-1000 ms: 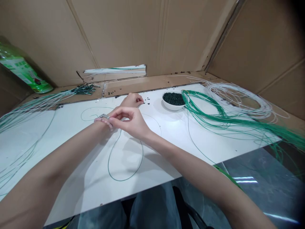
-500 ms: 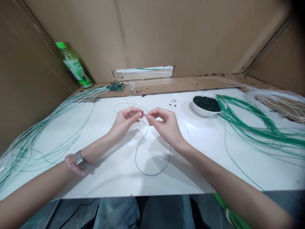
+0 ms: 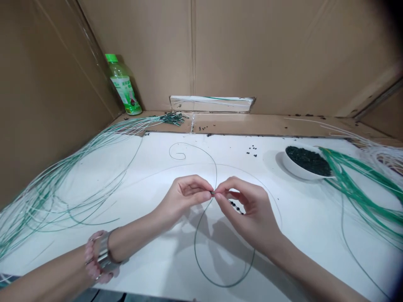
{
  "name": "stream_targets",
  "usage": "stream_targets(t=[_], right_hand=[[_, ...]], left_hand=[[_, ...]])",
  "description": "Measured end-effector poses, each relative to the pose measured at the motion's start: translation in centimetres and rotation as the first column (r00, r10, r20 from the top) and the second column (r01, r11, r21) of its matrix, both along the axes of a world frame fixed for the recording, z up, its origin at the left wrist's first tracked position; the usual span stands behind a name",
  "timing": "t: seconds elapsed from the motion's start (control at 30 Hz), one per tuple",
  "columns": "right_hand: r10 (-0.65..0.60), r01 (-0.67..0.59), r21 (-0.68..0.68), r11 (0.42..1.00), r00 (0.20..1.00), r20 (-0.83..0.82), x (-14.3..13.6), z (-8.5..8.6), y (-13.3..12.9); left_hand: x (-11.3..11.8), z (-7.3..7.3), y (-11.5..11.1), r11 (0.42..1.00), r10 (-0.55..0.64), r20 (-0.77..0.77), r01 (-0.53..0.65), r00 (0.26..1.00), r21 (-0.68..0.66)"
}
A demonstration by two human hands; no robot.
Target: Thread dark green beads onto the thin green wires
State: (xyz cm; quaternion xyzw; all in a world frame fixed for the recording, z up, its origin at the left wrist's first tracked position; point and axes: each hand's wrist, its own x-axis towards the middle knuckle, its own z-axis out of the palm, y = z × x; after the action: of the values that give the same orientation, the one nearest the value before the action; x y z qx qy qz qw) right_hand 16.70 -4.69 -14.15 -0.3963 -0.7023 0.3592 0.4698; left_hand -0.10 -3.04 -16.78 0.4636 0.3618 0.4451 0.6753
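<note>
The left hand (image 3: 185,193) and right hand (image 3: 255,205) pinch a tiny dark piece (image 3: 212,193) by a looped thin green wire (image 3: 195,243); lining-up, I'd judge, calling for steady fingertips next.

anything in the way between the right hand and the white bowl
No raised obstacle shows between the right hand and the white bowl; only a thin pale strand crosses the tabletop there. The loose dark bits lie left of the bowl.
</note>
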Motion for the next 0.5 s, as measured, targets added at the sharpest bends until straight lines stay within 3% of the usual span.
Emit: stream_targets(t=[0.5], right_hand=[[-0.012, 0.011, 0.026, 1.000, 0.999, 0.040, -0.12, -0.17, -0.12]], left_hand=[[-0.24, 0.00, -0.09, 0.999, -0.019, 0.040, 0.021, 0.999, -0.026]])
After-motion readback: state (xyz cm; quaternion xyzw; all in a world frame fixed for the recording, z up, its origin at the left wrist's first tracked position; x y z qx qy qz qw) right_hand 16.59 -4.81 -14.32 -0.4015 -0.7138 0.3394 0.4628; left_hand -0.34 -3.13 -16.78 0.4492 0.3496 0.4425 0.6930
